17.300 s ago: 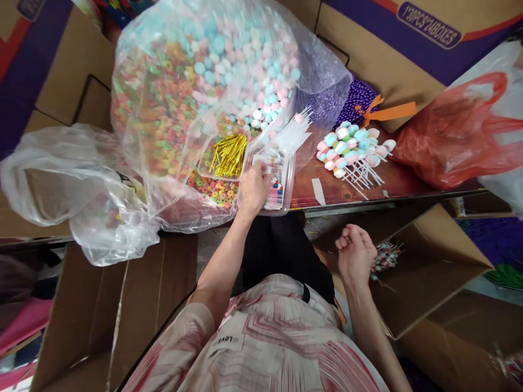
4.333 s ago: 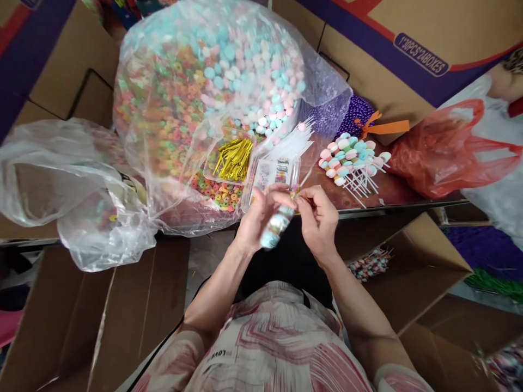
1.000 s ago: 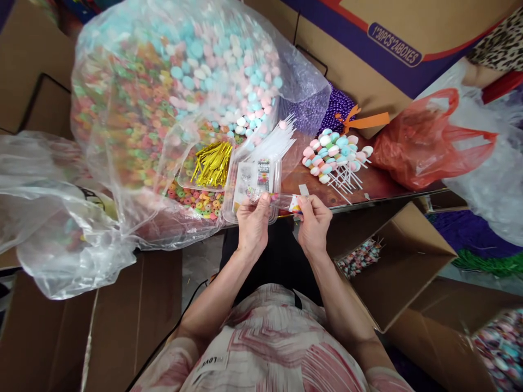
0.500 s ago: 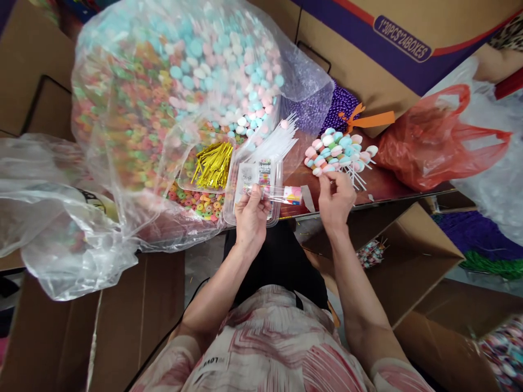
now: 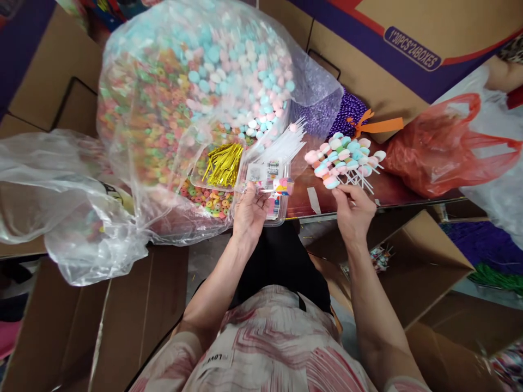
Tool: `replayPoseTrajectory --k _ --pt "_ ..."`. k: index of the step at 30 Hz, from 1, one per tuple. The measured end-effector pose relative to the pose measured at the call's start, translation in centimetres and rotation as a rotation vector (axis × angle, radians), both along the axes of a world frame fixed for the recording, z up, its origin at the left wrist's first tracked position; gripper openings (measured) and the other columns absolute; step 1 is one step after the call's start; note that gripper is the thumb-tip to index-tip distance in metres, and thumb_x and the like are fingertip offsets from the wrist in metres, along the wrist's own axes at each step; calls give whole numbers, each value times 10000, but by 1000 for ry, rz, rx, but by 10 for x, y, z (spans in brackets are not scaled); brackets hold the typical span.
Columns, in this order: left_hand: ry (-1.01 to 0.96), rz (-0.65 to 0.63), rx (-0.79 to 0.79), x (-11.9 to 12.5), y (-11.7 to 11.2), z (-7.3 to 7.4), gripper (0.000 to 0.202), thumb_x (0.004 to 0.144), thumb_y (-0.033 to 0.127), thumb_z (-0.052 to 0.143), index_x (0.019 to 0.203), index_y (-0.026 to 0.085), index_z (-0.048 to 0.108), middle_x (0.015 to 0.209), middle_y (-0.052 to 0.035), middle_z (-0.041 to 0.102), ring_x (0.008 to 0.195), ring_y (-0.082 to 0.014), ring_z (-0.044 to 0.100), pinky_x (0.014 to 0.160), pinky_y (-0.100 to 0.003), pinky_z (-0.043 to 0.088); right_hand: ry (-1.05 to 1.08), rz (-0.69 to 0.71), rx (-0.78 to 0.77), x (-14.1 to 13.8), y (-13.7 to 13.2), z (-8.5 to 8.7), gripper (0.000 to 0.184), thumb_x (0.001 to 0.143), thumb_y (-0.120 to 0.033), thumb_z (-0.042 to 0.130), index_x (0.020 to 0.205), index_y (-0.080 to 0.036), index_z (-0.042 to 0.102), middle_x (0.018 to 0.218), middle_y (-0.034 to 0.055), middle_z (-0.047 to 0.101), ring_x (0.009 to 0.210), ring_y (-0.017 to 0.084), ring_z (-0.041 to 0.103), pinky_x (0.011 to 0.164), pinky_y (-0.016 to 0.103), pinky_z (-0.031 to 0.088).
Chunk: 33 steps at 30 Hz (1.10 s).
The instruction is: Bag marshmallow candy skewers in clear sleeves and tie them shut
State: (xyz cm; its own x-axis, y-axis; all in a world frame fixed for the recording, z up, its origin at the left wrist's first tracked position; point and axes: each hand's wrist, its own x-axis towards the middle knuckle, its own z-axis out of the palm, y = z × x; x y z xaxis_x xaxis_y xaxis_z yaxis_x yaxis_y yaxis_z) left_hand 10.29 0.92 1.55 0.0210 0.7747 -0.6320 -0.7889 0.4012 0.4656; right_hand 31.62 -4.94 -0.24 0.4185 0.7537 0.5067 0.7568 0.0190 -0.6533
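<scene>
Head view: right hand [image 5: 353, 209] fingers pinch a light, brittle candy skewer [image 5: 333, 177] by its thin stick, beside the skewer pile [image 5: 347, 155]; left hand [image 5: 250, 209] fingers grip a flimsy, slippery wrapper sleeve [image 5: 272, 185].

This looks like a small candy-packing workshop or stockroom. A huge clear bag of loose sweets [image 5: 196, 92] fills the back of the desk [image 5: 388, 188], with a tray of gold twist ties [image 5: 224, 163], a tub of printed sleeves [image 5: 272, 188] and a pile of candy skewers [image 5: 345, 155] beside it. Shipping cartons printed with piece counts [image 5: 408, 38] crowd around, and an open carton [image 5: 420, 261] below holds finished packs.
</scene>
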Motion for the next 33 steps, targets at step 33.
replayPoseTrajectory --k 33 --pt "48 -59 220 -11 0 -16 405 691 448 936 814 206 636 792 30 720 604 -101 671 587 -232 504 -13 312 -246 -7 -61 37 174 986 -314 614 878 -248 732 812 12 710 755 188 645 767 345 436"
